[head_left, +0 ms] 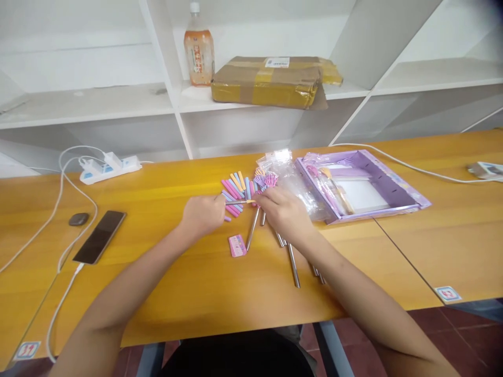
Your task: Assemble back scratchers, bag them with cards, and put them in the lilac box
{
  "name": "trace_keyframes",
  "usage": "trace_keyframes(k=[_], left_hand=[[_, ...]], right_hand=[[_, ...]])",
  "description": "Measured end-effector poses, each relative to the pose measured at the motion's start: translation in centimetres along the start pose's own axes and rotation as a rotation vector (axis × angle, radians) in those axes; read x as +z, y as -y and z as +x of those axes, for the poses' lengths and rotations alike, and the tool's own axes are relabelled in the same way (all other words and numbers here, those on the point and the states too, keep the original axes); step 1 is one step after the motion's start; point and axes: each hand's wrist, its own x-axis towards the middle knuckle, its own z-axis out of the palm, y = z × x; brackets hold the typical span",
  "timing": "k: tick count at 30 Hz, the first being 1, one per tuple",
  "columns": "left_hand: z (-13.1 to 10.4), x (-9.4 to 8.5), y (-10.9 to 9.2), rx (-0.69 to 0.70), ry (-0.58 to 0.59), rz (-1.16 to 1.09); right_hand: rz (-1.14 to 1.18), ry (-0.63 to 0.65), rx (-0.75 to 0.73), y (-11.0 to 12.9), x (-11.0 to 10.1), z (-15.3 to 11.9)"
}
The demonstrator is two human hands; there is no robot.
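Both hands meet over the middle of the table. My left hand (pixel 205 213) is closed round one end of a thin metal rod (pixel 237 202) held roughly level. At the rod's yellowish end, the fingers of my right hand (pixel 283 208) are pinched together; the exact grip is partly hidden. Beyond the hands lie several short coloured tubes (pixel 234 184) in pink, blue, purple and yellow. Claw-shaped plastic heads (pixel 270 179) stick out behind my right hand. Several silver metal tubes (pixel 293 266) lie below and beside the right wrist. A small pink card (pixel 237 245) rests near them.
A purple open box (pixel 396 180) holding packaged pieces stands right of clear plastic bags (pixel 293 178). On the left are a phone (pixel 100 237), its cable and a power strip (pixel 110 168). The shelf behind carries a bottle (pixel 199 50) and a taped carton (pixel 271 81).
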Motion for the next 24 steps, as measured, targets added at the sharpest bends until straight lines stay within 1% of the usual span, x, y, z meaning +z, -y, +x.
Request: trace_keyframes(k=[4, 6, 11, 16, 24], left_hand=[[-0.6, 0.0, 1.2, 0.037, -0.004, -0.001], [-0.7, 0.1, 1.4, 0.041, -0.009, 0.013], [-0.7, 0.7, 1.3, 0.049, -0.033, 0.052], [-0.9, 1.0, 1.5, 0.043, -0.053, 0.018], [-0.9, 0.9, 1.4, 0.034, -0.021, 0.027]], right_hand=[[-0.002, 0.032, -0.050, -0.8, -0.4, -0.7], [0.006, 0.038, -0.056, -1.0, -0.4, -0.8], [0.035, 0.071, -0.022, -0.7, 0.0, -0.5], [0.043, 0.070, -0.030, -0.6, 0.2, -0.7], [0.008, 0.051, -0.060, -0.7, 0.2, -0.9]])
